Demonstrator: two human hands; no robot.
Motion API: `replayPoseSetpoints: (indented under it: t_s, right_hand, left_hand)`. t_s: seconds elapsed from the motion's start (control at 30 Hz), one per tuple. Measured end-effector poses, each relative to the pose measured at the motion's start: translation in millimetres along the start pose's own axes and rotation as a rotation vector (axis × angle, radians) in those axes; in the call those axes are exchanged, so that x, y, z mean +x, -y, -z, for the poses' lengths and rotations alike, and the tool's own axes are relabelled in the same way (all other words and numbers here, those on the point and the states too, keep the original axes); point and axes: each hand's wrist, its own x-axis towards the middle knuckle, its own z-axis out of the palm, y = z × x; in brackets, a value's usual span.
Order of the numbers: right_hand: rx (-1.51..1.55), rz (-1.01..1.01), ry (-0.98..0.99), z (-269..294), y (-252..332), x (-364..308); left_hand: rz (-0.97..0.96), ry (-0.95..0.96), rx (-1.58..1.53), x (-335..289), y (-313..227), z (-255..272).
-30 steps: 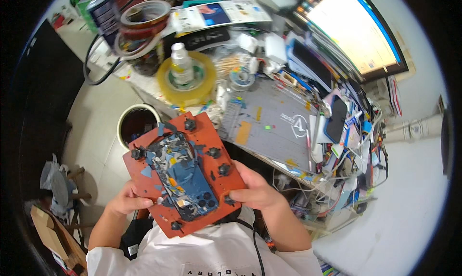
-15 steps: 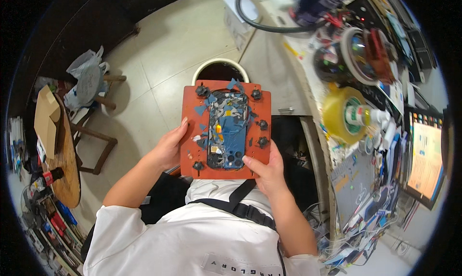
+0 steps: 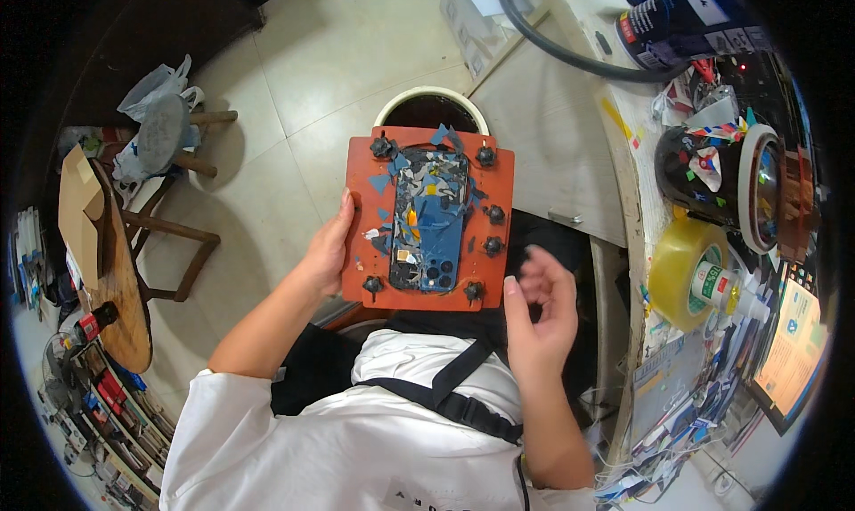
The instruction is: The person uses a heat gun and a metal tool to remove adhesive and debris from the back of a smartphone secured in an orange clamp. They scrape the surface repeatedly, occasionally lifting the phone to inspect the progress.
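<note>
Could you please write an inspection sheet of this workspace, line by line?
Surface: cluttered bench at the person's right; tiled floor below.
Job's things: orange clamping board with black knobs, holding a phone whose blue back is broken into pieces; it is held above a round bin.
Clutter: yellow tape roll, small bottle, dark tape-covered roll, spray can.
Hands: left hand grips the board's left edge; right hand is open, off the board.
Cables: dark hose across the bench; thin wires at the bench's near end.
Surroundings: wooden stool, round wooden table.
</note>
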Motion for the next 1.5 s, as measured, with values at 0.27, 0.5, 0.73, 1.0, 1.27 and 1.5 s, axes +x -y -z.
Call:
replayPoseSetpoints:
  t_s: [0.27, 0.5, 0.73, 1.0, 1.27, 1.5]
  right_hand:
    - [0.482, -0.665, 0.607, -13.3, 21.8, 28.8]
    - [0.526, -0.707, 0.574, -19.9, 18.7, 31.2]
    - [0.484, -0.766, 0.595, -32.7, 1.0, 39.7]
    - [0.420, -0.777, 0.483, -42.5, -9.6, 43.5]
    - [0.569, -0.815, 0.418, -45.3, -16.9, 38.8]
    - [0.508, -0.825, 0.415, -49.1, -18.1, 41.1]
  left_hand:
    - [-0.017, 0.015, -0.016, 17.7, 15.3, 8.3]
    - [-0.036, -0.043, 0.036, 11.5, 16.9, 6.0]
    - [-0.097, -0.021, 0.157, 13.1, 23.2, 14.7]
    - [-0.107, -0.050, 0.144, 16.9, 36.1, 26.5]
    - [-0.094, -0.082, 0.126, 19.6, 36.2, 19.5]
    - [-0.036, -0.073, 0.099, 20.0, 32.7, 20.8]
